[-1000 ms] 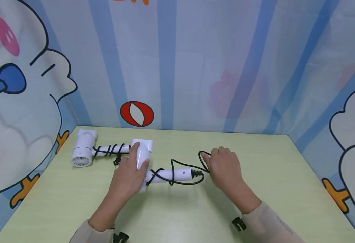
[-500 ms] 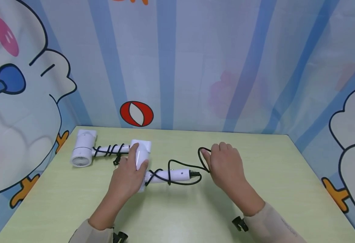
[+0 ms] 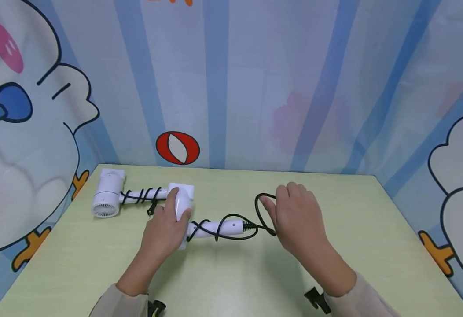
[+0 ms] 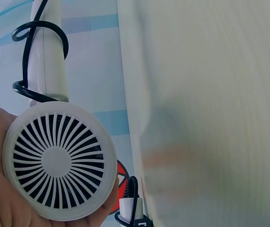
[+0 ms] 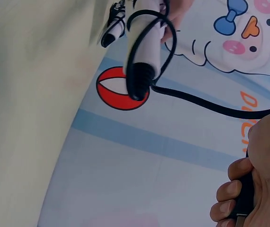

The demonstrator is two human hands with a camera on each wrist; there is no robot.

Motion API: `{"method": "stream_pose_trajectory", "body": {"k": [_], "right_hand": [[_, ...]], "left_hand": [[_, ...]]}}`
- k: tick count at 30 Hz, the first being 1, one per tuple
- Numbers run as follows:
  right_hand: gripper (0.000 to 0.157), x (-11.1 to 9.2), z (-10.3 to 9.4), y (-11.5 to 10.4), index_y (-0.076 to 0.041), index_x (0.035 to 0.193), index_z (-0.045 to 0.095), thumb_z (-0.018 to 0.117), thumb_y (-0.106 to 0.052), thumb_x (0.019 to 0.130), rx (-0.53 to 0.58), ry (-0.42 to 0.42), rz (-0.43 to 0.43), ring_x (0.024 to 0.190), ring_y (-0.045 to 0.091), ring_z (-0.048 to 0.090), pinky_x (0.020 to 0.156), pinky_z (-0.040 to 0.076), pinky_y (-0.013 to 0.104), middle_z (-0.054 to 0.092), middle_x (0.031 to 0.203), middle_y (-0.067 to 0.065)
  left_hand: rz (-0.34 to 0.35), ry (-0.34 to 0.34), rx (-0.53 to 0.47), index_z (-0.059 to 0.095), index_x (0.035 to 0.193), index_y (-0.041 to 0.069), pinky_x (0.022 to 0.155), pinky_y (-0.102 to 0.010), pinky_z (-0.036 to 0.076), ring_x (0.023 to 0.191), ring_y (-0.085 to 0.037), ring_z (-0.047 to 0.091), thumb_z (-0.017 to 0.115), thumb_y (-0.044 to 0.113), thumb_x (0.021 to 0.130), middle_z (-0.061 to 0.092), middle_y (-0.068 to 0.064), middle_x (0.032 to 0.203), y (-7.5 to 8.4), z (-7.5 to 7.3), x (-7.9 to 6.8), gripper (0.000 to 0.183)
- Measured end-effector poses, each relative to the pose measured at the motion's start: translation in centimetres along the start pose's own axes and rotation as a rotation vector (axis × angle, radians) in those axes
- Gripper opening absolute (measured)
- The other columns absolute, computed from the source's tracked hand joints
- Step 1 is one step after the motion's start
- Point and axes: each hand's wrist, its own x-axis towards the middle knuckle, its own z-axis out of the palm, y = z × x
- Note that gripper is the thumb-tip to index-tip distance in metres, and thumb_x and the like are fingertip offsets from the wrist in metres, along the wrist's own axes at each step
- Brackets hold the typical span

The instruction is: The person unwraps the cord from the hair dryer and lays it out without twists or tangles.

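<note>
A white hair dryer [image 3: 183, 202] is held above the table by my left hand [image 3: 164, 231], whose fingers and thumb wrap round its barrel. In the left wrist view its round slotted grille [image 4: 57, 161] faces the camera. The handle [image 3: 231, 227] points right, with loose turns of black cord [image 5: 196, 100] round it. My right hand [image 3: 300, 220] grips the cord's black plug [image 5: 246, 194], its fingers curled round it; a bit of metal prong shows in the right wrist view. Between that hand and the handle end, the cord makes a loop.
A second white hair dryer [image 3: 108, 196] lies at the table's back left, its cord wound in coils round the handle and its plug [image 3: 151, 208] hanging beside it. The pale wooden table [image 3: 231, 281] ends at a cartoon-printed backdrop [image 3: 247, 88].
My right hand has shifted slightly right and its wrist has turned, so the cord's loop has changed shape and crosses near the handle end. The held hair dryer has moved a little left.
</note>
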Motion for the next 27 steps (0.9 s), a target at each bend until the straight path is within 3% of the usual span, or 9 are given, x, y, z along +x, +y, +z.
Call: {"method": "stream_pose_trajectory", "body": {"k": [4, 9, 16, 27], "right_hand": [[0.053, -0.3, -0.6, -0.3, -0.009, 0.073, 0.037, 0.036, -0.048, 0.109, 0.021, 0.039, -0.021, 0.061, 0.023, 0.03, 0.058, 0.026, 0.033, 0.032, 0.068, 0.005], [0.059, -0.5, -1.0, -0.6, -0.01, 0.072, 0.036, 0.022, -0.054, 0.109, 0.038, 0.062, -0.036, 0.06, 0.023, 0.029, 0.057, 0.025, 0.033, 0.031, 0.067, 0.004], [0.063, -1.3, -1.2, -0.9, -0.01, 0.071, 0.035, 0.013, -0.057, 0.107, 0.039, 0.042, -0.05, 0.06, 0.021, 0.028, 0.057, 0.025, 0.032, 0.029, 0.066, 0.003], [0.048, -5.0, -0.4, -2.2, -0.012, 0.072, 0.039, 0.054, -0.046, 0.102, 0.046, -0.073, -0.073, 0.063, 0.016, 0.028, 0.062, 0.028, 0.029, 0.029, 0.069, -0.001]], "left_hand": [[-0.005, 0.0, 0.011, 0.018, 0.162, 0.021, 0.061, -0.044, 0.051, 0.084, -0.036, 0.06, 0.051, 0.044, 0.103, 0.053, -0.027, 0.12, -0.3, 0.1, 0.2, 0.071], [-0.006, 0.004, 0.021, 0.017, 0.162, 0.021, 0.061, -0.044, 0.05, 0.083, -0.036, 0.06, 0.05, 0.045, 0.103, 0.053, -0.028, 0.119, -0.5, 0.1, 0.4, 0.071], [-0.001, 0.003, 0.014, 0.017, 0.162, 0.02, 0.061, -0.044, 0.05, 0.082, -0.036, 0.06, 0.05, 0.044, 0.103, 0.052, -0.028, 0.12, -0.6, 0.3, 0.5, 0.071], [-0.005, 0.034, 0.039, 0.015, 0.162, 0.02, 0.06, -0.045, 0.049, 0.082, -0.038, 0.059, 0.05, 0.044, 0.103, 0.051, -0.029, 0.118, -0.6, 0.2, 0.8, 0.072]]}}
